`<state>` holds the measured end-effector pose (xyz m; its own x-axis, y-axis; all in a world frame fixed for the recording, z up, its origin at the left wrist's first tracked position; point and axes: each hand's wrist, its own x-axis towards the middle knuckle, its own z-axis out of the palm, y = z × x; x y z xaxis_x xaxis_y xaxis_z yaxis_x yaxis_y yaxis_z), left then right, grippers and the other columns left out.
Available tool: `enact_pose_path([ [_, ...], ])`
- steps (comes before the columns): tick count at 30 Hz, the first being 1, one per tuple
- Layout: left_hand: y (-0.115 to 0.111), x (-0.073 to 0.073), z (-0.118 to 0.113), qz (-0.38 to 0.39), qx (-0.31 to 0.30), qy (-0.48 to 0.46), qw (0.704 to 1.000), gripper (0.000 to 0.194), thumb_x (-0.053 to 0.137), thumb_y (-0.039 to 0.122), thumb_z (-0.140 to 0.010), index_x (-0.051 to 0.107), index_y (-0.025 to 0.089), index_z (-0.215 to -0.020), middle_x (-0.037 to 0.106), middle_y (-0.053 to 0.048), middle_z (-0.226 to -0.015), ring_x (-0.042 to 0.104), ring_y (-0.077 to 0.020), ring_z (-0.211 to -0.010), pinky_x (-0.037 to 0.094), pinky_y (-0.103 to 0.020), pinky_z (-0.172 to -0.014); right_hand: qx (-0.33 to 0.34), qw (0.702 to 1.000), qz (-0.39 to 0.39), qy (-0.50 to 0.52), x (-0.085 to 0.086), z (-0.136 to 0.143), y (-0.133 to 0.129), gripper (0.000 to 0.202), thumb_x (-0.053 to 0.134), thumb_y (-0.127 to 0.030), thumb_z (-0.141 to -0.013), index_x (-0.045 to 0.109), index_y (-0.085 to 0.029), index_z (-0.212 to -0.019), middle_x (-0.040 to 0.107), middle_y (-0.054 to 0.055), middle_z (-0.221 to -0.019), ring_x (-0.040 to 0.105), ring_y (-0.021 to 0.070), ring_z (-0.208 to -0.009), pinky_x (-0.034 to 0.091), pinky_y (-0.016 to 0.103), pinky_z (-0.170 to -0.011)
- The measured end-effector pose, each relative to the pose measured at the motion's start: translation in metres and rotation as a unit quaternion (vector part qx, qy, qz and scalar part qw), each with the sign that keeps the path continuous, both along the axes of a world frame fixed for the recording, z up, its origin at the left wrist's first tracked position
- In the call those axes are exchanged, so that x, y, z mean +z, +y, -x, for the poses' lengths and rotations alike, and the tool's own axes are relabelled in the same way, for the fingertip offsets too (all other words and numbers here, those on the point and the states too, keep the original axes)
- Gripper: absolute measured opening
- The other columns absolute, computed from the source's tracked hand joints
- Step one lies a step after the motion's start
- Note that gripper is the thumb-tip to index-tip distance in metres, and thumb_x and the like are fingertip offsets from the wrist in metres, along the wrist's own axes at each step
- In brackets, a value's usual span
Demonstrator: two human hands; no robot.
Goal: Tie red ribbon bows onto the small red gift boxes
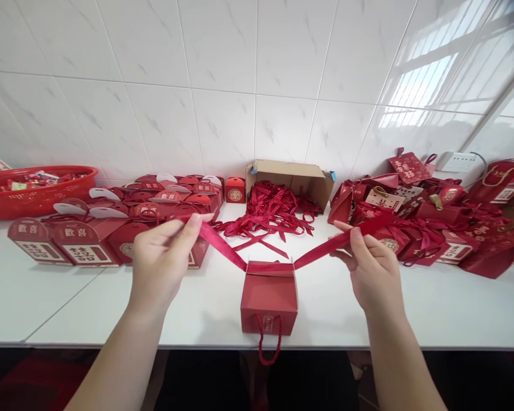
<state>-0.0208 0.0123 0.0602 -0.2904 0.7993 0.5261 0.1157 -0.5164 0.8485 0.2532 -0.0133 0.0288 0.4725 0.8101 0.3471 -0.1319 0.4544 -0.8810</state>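
A small red gift box stands at the table's front edge, its red cord handle hanging over that edge. A red ribbon passes across the box's top and spreads out to both sides. My left hand pinches one end of it, up and left of the box. The other end is pinched by my right hand, up and right of the box. Both ribbon lengths slope up from the box to my fingers. Whether the ribbon runs through slots in the box I cannot tell.
A cardboard carton spills loose red ribbons against the tiled wall. Rows of red boxes fill the left, beside a red plastic basket of wrapped sweets. Ribboned boxes are heaped at right, near a white power strip.
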Motion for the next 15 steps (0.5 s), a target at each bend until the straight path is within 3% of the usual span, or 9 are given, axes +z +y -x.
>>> enact_pose_path([
  [3,0.002,0.022,-0.013,-0.031,-0.005,0.067,0.997,0.025,0.068,0.041,-0.078,0.076,0.021,-0.090,0.072,-0.002,-0.081,0.065,-0.0187,-0.084,0.051,-0.027,-0.077,-0.014,0.997,-0.044,-0.067,0.022,0.000,0.005,0.026,0.072,-0.042,-0.077,0.072,-0.018,-0.089,0.068,0.005,-0.089,0.063,0.0143,-0.074,0.055,0.026,-0.064],
  [6,0.006,0.034,-0.027,-0.052,-0.030,0.066,0.996,0.023,0.075,0.036,-0.071,0.076,0.019,-0.086,0.073,-0.003,-0.080,0.066,-0.0179,-0.077,0.053,-0.027,-0.071,0.007,0.992,-0.063,-0.111,0.039,0.004,0.012,0.027,0.069,-0.044,-0.079,0.072,-0.018,-0.089,0.067,0.004,-0.078,0.060,0.0137,-0.066,0.052,0.026,-0.059],
  [11,0.016,0.040,-0.043,-0.041,-0.170,-0.005,0.985,0.024,0.073,0.037,-0.074,0.076,0.018,-0.087,0.074,-0.005,-0.084,0.068,-0.0189,-0.086,0.054,-0.029,-0.082,0.062,0.988,-0.084,-0.114,0.054,0.015,0.022,0.020,0.072,-0.039,-0.077,0.071,-0.021,-0.086,0.068,0.001,-0.080,0.061,0.0126,-0.072,0.050,0.024,-0.066],
  [15,0.020,0.040,-0.051,-0.037,-0.204,-0.046,0.977,0.023,0.076,0.035,-0.070,0.075,0.019,-0.086,0.074,-0.003,-0.085,0.068,-0.0179,-0.085,0.055,-0.028,-0.080,0.062,0.987,-0.085,-0.122,0.061,0.022,0.023,0.022,0.070,-0.041,-0.078,0.072,-0.021,-0.084,0.069,0.001,-0.079,0.062,0.0127,-0.071,0.050,0.025,-0.066],
])
